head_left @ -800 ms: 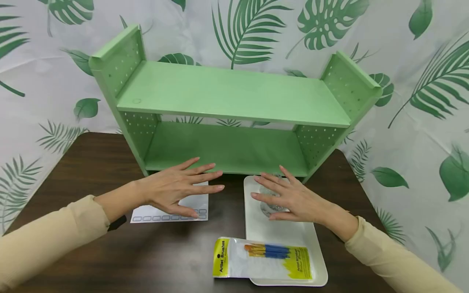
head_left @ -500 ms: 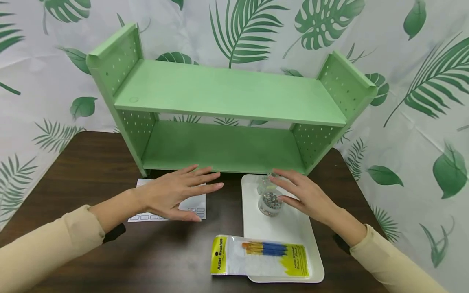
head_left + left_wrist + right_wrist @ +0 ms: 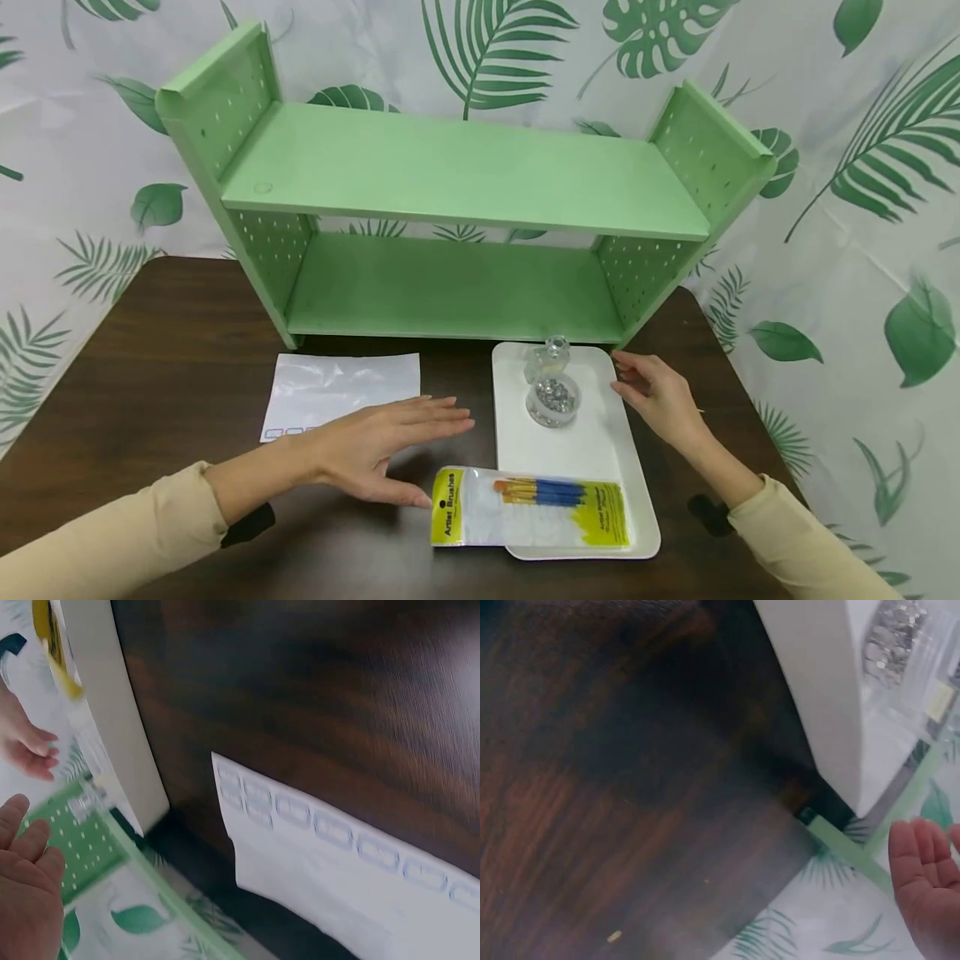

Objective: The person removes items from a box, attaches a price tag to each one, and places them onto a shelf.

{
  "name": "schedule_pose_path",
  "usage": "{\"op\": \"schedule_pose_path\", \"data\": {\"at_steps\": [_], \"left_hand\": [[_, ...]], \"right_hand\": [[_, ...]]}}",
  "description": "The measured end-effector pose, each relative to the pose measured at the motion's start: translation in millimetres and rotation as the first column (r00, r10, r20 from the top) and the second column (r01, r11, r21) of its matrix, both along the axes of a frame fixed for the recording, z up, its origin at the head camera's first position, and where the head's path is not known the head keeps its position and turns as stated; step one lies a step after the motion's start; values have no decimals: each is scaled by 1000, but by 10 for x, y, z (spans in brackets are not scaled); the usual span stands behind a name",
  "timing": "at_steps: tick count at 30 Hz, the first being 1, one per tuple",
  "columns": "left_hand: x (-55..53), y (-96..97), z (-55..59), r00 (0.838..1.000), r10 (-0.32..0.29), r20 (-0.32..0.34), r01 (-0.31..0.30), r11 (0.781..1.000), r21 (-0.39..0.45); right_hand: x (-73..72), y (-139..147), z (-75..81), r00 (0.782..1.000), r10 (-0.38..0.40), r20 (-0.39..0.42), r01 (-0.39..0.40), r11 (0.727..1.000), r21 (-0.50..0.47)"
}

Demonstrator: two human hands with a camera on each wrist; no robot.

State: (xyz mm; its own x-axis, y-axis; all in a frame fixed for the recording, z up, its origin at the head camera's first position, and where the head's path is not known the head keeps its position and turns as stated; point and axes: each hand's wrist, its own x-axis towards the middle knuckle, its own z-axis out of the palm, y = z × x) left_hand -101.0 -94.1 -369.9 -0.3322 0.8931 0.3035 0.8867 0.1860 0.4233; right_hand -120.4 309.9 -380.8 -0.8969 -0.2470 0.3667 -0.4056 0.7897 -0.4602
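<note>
In the head view my left hand hovers over the table with fingers stretched out. Its thumb tip is right at the yellow left end of a packet of artist brushes. That packet lies across the near part of a white tray, its left end overhanging. My right hand is beside the tray's far right edge, fingers loosely bent and holding nothing. Farther back on the tray stand a round clear tub of silvery pieces and a small clear glass bottle. In the right wrist view, the right fingers hold nothing.
A green two-tier shelf stands behind the tray at the back of the dark wooden table. On the left lies a white sheet with printed boxes along its near edge. A leaf-patterned cloth hangs behind.
My right hand has moved right, from above the tub to the tray's right edge. The left hand has come nearer, off most of the sheet, down to the brush packet.
</note>
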Motion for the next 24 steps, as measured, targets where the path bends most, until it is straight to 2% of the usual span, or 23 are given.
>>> {"op": "schedule_pose_path", "data": {"at_steps": [6, 11, 14, 18, 20, 24], "left_hand": [[92, 84, -51, 997, -80, -8, 80, 997, 21], [181, 155, -148, 989, -148, 16, 147, 989, 29], [231, 186, -214, 987, -162, 25, 162, 987, 12], [275, 223, -305, 986, -165, -6, 165, 986, -16], [291, 239, -347, 986, -165, 1, 165, 986, -24], [316, 256, -420, 985, -166, -38, 164, 985, -44]], "right_hand": [[-105, 43, -23, 993, -79, 86, 72, 994, 86], [-164, 67, -44, 970, -117, 213, 93, 989, 118], [-169, 58, -75, 956, -126, 265, 95, 988, 123], [-153, 44, -130, 948, -135, 287, 100, 986, 133], [-143, 41, -157, 948, -139, 286, 103, 985, 137], [-130, 46, -212, 949, -146, 280, 109, 984, 143]]}}
